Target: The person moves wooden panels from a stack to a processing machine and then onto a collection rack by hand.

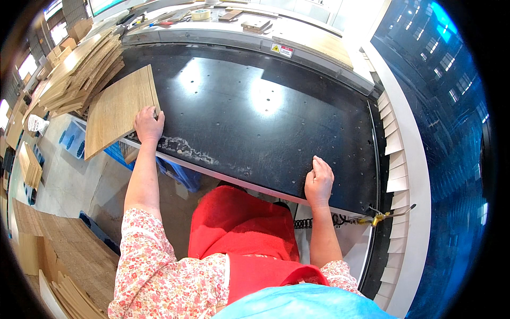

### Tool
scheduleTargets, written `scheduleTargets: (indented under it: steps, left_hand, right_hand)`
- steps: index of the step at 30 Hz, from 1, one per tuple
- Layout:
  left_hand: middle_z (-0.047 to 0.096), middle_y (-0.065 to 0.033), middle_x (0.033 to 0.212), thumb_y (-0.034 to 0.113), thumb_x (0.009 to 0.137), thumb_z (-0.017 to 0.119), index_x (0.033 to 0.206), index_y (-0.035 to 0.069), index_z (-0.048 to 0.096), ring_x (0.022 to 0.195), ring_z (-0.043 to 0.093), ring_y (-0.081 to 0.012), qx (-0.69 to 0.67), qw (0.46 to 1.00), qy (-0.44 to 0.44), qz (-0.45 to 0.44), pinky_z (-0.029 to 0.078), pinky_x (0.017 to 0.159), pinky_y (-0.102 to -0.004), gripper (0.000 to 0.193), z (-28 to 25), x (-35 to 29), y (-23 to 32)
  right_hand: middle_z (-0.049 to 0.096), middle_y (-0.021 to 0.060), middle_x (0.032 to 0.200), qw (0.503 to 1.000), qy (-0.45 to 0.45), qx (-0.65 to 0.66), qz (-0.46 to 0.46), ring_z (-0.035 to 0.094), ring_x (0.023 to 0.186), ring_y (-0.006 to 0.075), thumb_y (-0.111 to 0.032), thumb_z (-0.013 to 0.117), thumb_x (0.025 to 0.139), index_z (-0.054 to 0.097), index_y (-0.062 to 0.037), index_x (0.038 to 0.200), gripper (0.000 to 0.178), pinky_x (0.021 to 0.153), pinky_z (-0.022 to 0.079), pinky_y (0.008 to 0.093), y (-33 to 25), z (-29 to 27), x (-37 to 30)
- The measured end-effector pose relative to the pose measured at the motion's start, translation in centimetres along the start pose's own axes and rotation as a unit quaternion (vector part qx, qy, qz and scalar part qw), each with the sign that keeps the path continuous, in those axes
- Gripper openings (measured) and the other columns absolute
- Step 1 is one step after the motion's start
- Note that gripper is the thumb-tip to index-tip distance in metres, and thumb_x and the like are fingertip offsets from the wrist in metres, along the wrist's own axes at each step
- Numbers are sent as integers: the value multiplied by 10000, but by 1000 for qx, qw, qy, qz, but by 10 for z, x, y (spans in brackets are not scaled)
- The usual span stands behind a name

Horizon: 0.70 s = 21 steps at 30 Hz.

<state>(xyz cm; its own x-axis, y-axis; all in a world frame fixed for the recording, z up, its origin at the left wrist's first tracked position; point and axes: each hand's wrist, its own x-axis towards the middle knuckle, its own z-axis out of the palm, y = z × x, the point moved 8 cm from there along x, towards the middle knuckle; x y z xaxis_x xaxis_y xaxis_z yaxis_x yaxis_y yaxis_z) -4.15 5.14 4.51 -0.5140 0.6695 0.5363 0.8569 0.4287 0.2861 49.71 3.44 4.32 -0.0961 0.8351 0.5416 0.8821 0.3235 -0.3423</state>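
My left hand (pixel 149 125) grips the right edge of a light wood-grain panel (pixel 119 109), with fingers bent around it near its front corner. The panel lies tilted at the left end of a black work table (pixel 228 122), partly overhanging its front edge. Close to the table's front edge, toward the right, my right hand (pixel 319 182) rests with its fingers drawn together and curled; nothing shows in it.
Several wood panels are stacked (pixel 79 72) unevenly at the far left. A ledge at the back carries a tape roll (pixel 201 14) and board pieces (pixel 256 24). On the right stand a yellow air gun (pixel 378 218), a pleated strip curtain (pixel 396 165) and a blue panel (pixel 451 133).
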Motion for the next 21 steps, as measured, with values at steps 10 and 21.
scheduleTargets:
  steps: [10,21]
  left_hand:
    - [574,-57,1196,361,794,619,1067,116,648,1134,502,-258,1,1000,-3,4,372,987,-412,368,2,1,-1]
    - [569,-52,1207,337,789,617,1072,122,646,1150,494,-258,-2,1000,-9,4,373,986,-426,356,3,0,0]
  right_hand:
    - [609,115,1170,1000,1,-2,2,530,1141,268,-51,542,786,634,21,1056,294,1012,356,401,1,0,0]
    - [607,121,1172,1000,-2,-3,2,528,1144,271,-44,543,787,631,24,1052,287,1008,361,406,-1,-1,0]
